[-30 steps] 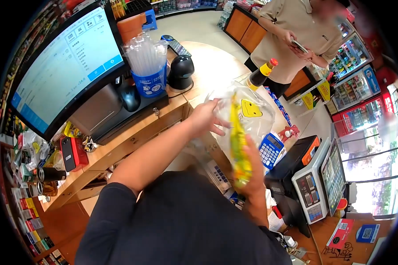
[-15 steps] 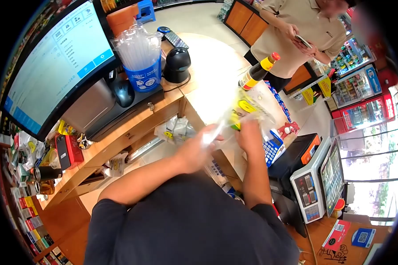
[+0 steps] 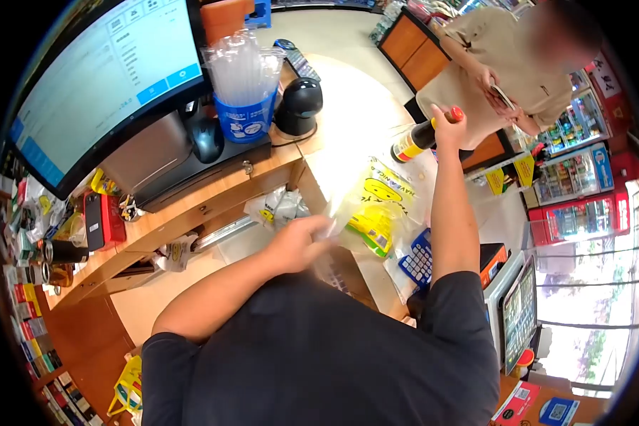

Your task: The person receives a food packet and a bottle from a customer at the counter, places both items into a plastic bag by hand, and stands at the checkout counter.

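My right hand point(image 3: 449, 131) is wrapped round the neck of a dark sauce bottle point(image 3: 410, 145) with a red cap and a red-and-yellow label. The bottle leans over the counter. My left hand point(image 3: 298, 243) is closed on the edge of a clear plastic carrier bag point(image 3: 394, 186) printed with yellow lettering and a smiling face. Inside the bag lies a yellow-and-green packet point(image 3: 371, 228); what it contains I cannot make out. The bag rests on the counter point(image 3: 326, 167), below the bottle.
A blue calculator point(image 3: 417, 259) sits right of the bag. At the left stand a monitor point(image 3: 106, 92), a blue tub of straws point(image 3: 245, 113) and a black scanner point(image 3: 299, 106). Across the counter a person point(image 3: 504, 64) holds a phone. A scale point(image 3: 518, 312) is at the right.
My right hand has left the bag, reached forward and taken the bottle by its neck. My left hand has moved slightly left, still on the bag, which now lies more spread out.
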Demonstrator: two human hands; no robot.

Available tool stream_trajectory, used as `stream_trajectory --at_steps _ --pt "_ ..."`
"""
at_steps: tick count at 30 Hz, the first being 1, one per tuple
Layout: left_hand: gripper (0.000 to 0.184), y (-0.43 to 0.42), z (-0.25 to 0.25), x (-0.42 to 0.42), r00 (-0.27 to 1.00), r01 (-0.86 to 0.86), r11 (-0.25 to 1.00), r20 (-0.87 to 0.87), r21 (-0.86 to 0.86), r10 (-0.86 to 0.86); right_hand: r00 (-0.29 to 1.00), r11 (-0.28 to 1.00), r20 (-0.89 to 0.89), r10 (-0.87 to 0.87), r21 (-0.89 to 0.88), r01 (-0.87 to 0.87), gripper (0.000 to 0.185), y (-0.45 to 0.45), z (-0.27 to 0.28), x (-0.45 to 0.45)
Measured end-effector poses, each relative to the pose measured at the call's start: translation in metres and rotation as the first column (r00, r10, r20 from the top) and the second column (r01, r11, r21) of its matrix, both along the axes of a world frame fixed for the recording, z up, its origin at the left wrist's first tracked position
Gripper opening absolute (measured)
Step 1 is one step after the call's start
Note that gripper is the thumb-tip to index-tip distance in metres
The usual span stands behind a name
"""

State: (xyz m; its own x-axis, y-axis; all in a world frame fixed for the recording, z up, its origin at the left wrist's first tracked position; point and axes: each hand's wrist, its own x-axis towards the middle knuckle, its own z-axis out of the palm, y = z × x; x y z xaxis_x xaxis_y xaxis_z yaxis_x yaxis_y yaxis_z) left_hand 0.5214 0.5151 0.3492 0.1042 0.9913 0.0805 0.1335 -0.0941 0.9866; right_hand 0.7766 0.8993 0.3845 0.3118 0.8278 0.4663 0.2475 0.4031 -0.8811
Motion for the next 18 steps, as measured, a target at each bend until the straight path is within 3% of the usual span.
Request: stream_trajectory --at_steps 1,3,4,6,7,8,9,10,12,14,16,17,18 --pt "0.017 0.000 0.001 -0.001 0.999 0.014 1.000 -0.031 -0.027 -0.015 0.997 0.988 -0.001 0.080 -0.135 -0.079 0.032 0.004 -0.003 0.000" --pt "0.017 0.002 0.002 -0.002 0.995 0.046 0.996 -0.088 -0.083 -0.053 0.991 0.995 -0.121 -0.056 -0.091 0.045 0.022 0.000 -0.011 -0.005" --pt "0.018 0.002 0.000 -0.002 0.995 0.059 0.998 -0.083 -0.028 -0.061 0.975 0.991 -0.184 -0.123 -0.072 0.111 0.021 -0.011 -0.011 -0.011" --pt "0.020 0.006 -0.011 -0.002 0.995 0.074 0.994 -0.074 0.085 -0.068 0.985 0.995 -0.156 -0.068 0.057 0.078 0.016 -0.068 0.003 -0.025" --pt "0.021 0.010 -0.017 -0.003 0.997 0.058 0.993 -0.056 0.102 -0.052 0.969 0.994 -0.245 -0.023 0.101 0.049 0.015 -0.096 0.013 -0.025" --pt "0.022 0.014 -0.024 -0.001 0.999 0.040 0.993 -0.033 0.113 -0.037 0.928 0.985 -0.373 0.007 0.165 0.059 0.013 -0.128 0.033 -0.031" --pt "0.024 0.017 -0.028 0.001 1.000 0.026 0.993 -0.008 0.119 -0.025 0.909 0.962 -0.404 0.103 0.271 0.011 0.010 -0.151 0.042 -0.018" --pt "0.025 0.019 -0.028 0.004 0.999 0.015 0.998 0.046 0.053 -0.018 0.921 0.964 -0.375 0.100 0.265 0.004 0.012 -0.170 0.052 0.002" --pt "0.029 0.031 -0.022 0.008 0.990 0.023 0.997 0.138 -0.073 -0.013 0.886 0.937 -0.363 0.287 0.298 -0.181 0.014 -0.229 0.086 0.029" --pt "0.029 0.039 -0.014 0.009 0.989 0.059 0.996 0.138 -0.061 -0.050 0.716 0.786 -0.356 0.601 0.425 -0.449 0.015 -0.278 0.110 0.058" --pt "0.030 0.047 -0.008 0.014 0.986 0.082 0.997 0.144 -0.006 -0.080 0.601 0.651 -0.273 0.752 0.457 -0.607 0.016 -0.310 0.118 0.067" --pt "0.031 0.049 0.001 0.015 0.976 0.128 0.989 0.185 -0.066 -0.114 0.570 0.595 -0.209 0.795 0.454 -0.664 0.020 -0.321 0.114 0.066" --pt "0.031 0.053 0.005 0.016 0.980 0.124 0.992 0.152 0.039 -0.128 0.601 0.605 -0.183 0.778 0.474 -0.640 0.020 -0.330 0.106 0.060"
